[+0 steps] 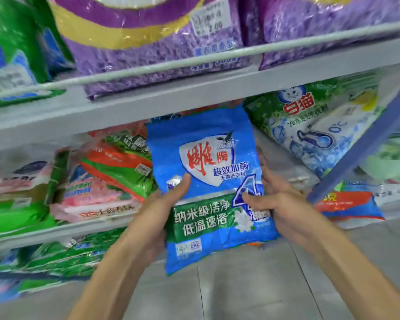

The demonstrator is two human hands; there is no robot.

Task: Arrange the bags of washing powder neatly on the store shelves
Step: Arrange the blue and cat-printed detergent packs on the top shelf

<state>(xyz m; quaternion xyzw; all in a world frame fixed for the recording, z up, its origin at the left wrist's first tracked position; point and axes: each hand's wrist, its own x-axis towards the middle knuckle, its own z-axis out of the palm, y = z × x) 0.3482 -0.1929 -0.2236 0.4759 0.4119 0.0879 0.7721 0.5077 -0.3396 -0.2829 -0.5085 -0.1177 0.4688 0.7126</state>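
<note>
Grey shelves [194, 88] are filling the far view, big purple bags [148, 47] sitting on the upper one. You are holding the blue bag of washing powder [208, 181] upright before the middle shelf, between orange-green bags [120, 167] left and a leaning green-white bag [321, 130] right. Your left hand [162, 204] and right hand [284, 204] are gripping its side edges, fingers [267, 181] curling round it.

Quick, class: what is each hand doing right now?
Left hand: grips the blue bag at its left edge.
Right hand: grips the same bag's right edge.
</note>
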